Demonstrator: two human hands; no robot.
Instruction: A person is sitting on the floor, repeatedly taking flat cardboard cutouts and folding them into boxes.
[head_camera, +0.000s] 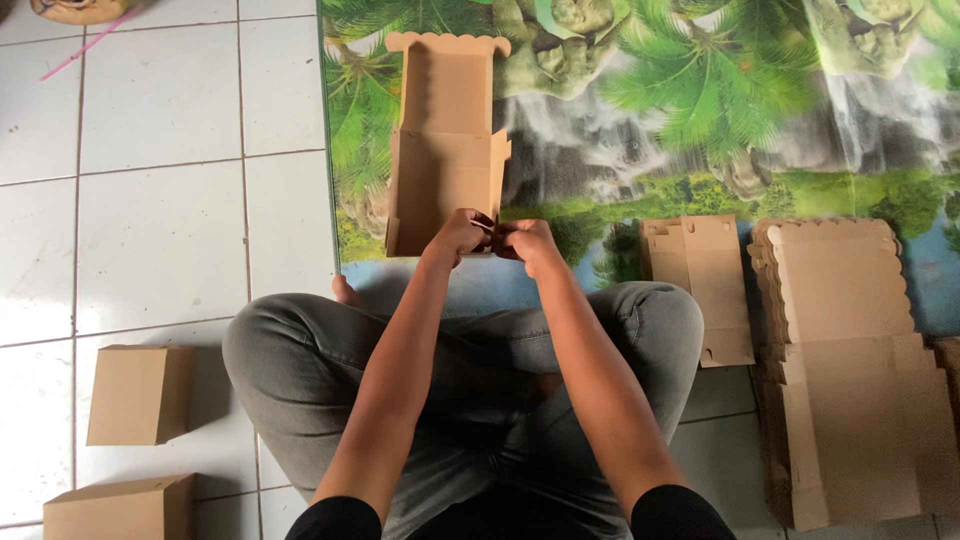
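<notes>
The person sat cross-legged on a white tiled floor (160, 230), grey trousers filling the lower middle of the view, both bare forearms stretched forward. The left hand (458, 236) and the right hand (528, 243) met at the near edge of a half-folded cardboard box (440, 190), the fingers of each pinched on a small flap at that near wall, the two hands almost touching one another. The box lay on a mat printed with palm trees and a waterfall (700, 110), just past the person's knees. Its side walls stood up, its scalloped lid flap (447, 75) lay open and pointed away from the person, and its inside showed only bare brown cardboard, with nothing in it.

To the person's right, at the near edge of the mat, lay a thin stack of flat, unfolded box blanks (705, 285), touching the right knee. Further right sat a much taller pile of blanks (850, 370) with the same scalloped edges, running from the mat onto the tiles. Whether more lay beyond the picture's right edge could not be told.

On the tiles to the person's left stood two finished boxes, both shut: one closed box (140, 395) beside the left knee, and a second closed box (120, 508) nearer the bottom edge, partly cut off. Their contents were hidden. A pink stick (85, 45) lay at the far left corner.
</notes>
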